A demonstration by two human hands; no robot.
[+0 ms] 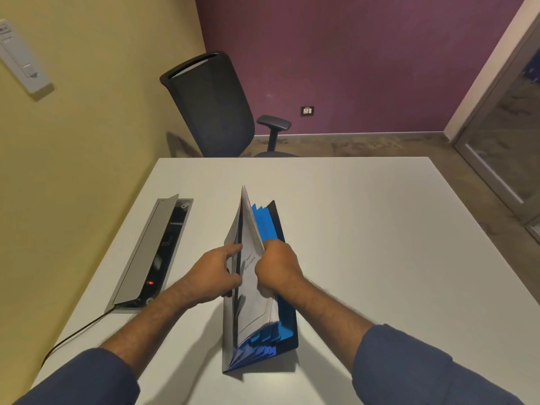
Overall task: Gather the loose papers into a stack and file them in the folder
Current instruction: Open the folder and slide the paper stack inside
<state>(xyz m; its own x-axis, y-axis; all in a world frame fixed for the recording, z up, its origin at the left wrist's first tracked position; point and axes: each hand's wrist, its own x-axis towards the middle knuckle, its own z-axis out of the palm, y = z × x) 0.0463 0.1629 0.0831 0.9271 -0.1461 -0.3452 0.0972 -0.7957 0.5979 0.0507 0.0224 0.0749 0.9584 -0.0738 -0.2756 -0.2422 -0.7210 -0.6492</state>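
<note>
A blue expanding folder [287, 325] with several blue dividers stands open on the white table [380, 244], its pleated end facing me. A stack of white papers [251, 276] sits upright in its front pocket, printed text visible on the top sheet. My left hand [214, 274] grips the folder's grey front flap and pulls it leftward. My right hand [277, 268] is closed on the right edge of the paper stack, between the papers and the dividers.
An open cable hatch [152, 252] with a raised grey lid and a red light is set into the table at left; a black cable [76, 331] runs from it. A black office chair [216, 106] stands beyond the far edge.
</note>
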